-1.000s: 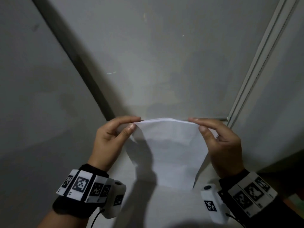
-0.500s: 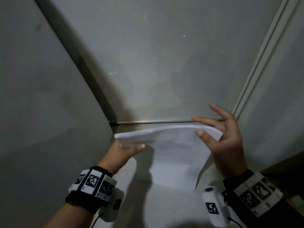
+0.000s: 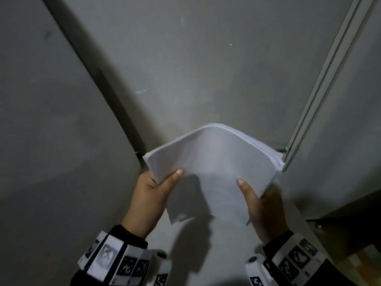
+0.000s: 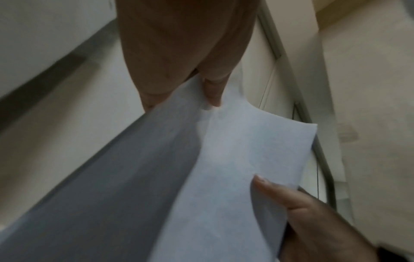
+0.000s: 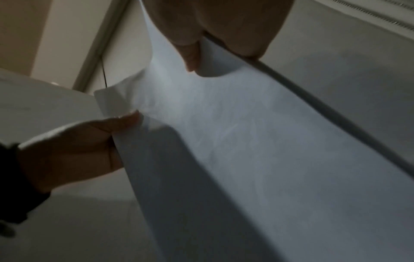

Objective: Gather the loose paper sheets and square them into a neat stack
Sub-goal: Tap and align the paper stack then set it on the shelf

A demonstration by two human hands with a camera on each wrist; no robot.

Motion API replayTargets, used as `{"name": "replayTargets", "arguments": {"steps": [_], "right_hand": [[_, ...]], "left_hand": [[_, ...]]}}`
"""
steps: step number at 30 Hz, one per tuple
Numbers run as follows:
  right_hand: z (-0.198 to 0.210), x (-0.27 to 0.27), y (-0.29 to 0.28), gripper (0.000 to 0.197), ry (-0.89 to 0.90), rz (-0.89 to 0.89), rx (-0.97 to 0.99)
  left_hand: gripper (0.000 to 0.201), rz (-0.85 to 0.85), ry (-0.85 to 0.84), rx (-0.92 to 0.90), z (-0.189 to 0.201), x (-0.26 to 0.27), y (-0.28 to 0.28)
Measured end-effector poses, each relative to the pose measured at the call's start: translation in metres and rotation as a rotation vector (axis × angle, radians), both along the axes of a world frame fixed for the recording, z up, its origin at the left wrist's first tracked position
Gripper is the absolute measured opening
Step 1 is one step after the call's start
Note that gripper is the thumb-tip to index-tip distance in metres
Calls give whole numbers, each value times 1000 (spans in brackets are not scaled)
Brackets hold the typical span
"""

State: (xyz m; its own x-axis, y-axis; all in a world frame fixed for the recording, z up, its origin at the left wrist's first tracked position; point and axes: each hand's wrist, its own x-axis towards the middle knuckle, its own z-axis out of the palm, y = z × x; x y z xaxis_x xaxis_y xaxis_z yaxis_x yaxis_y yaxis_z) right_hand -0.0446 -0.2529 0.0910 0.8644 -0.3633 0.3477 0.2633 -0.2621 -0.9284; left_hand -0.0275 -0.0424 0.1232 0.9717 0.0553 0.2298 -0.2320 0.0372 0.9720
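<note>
We have the left hand (image 3: 148, 200) pinching the near-left edge of the paper sheets (image 3: 212, 162), thumb on top, fingers hidden beneath. The sheets are gathered, held in the air above the pale surface (image 3: 206, 254), bowed upward in the middle, far-right edges fanned slightly apart. The right hand (image 3: 266, 211) pinches the near-right edge likewise. We judge gathering done, squaring in hand; next calls for standing the sheets on edge and tapping them on the surface.

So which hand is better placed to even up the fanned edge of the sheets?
Right, probably: the right hand grips the paper stack on the side where sheet edges splay; the left hand pinches the tidier side.
</note>
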Motion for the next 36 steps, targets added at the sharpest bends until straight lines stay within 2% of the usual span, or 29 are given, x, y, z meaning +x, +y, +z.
{"name": "replayTargets", "arguments": {"steps": [3, 5, 6, 10, 12, 15, 18, 21, 23, 25, 27, 29, 31, 33, 36], "right_hand": [[-24, -8, 8, 16, 160, 28, 24], [-35, -11, 13, 23, 209, 65, 51], [-34, -10, 13, 20, 207, 67, 40], [-16, -6, 3, 7, 166, 49, -6], [-9, -7, 4, 6, 140, 54, 19], [-16, -9, 8, 11, 156, 78, 45], [-27, -12, 7, 19, 205, 120, 101], [-21, -10, 0, 23, 164, 93, 8], [-5, -8, -5, 26, 69, 41, -23], [17, -8, -4, 43, -60, 40, -61], [34, -9, -2, 61, -192, 47, -127], [47, -9, 0, 68, -262, 73, -138], [49, -7, -2, 56, -295, 68, -240], [48, -7, -3, 40, -329, 44, -344], [49, -8, -3, 30, -370, 40, -327]], "left_hand": [[6, 8, 97, 65, -26, -13, -4], [17, -12, 155, 100, -36, -17, -6], [19, -12, 158, 114, -38, -17, -5], [6, 26, 117, 87, -27, -7, 0], [17, 26, 78, 52, -21, -8, -2], [22, 1, 64, 44, -23, -12, -6], [19, -13, 122, 76, -38, -13, -2], [20, -64, 136, 40, -36, -10, 7], [20, -89, 91, 16, -26, -6, 9], [17, -77, 19, -3, -11, -2, 8], [24, -55, -113, 12, 6, -2, 4], [35, -29, -266, 28, 19, -3, 3], [41, -21, -359, 4, 27, -4, 4], [36, 9, -445, 95, 31, -5, 6], [26, 39, -451, 200, 30, -3, 9]]}}
